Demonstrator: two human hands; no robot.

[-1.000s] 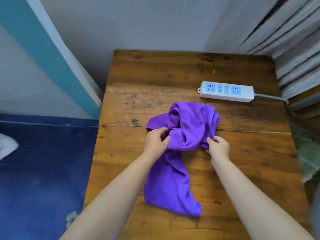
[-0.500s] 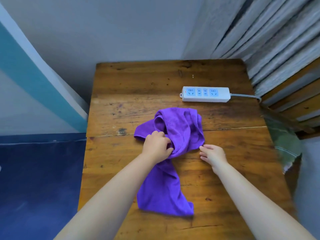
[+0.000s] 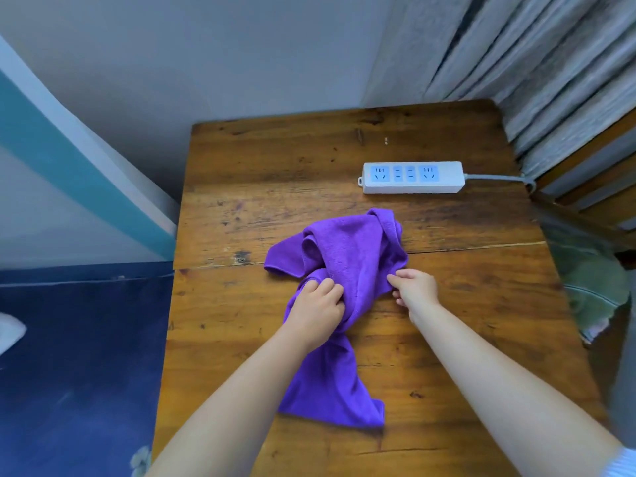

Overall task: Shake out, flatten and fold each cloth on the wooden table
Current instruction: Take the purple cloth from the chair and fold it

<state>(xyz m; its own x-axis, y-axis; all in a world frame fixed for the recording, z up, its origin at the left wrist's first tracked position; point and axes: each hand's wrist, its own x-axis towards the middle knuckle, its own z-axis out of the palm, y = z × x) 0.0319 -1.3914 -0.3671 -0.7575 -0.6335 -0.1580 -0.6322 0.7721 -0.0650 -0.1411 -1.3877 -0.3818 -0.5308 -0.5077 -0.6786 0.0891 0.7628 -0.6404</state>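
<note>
Counted: 1 purple cloth (image 3: 347,256), 1 white power strip (image 3: 413,177), 1 wooden table (image 3: 241,208), 2 bare hands. Cloth bunched and twisted at table centre, unfolded, tail trailing toward near edge. Left hand (image 3: 318,309) closed around cloth's narrow middle, fingers curled into fabric. Right hand (image 3: 414,290) pinching cloth's right edge, fingertips narrow. Power strip well apart, toward far edge.

both hands (image 3: 318,304) (image 3: 414,289) grip the crumpled purple cloth (image 3: 347,256) on the wooden table (image 3: 481,304).
</note>
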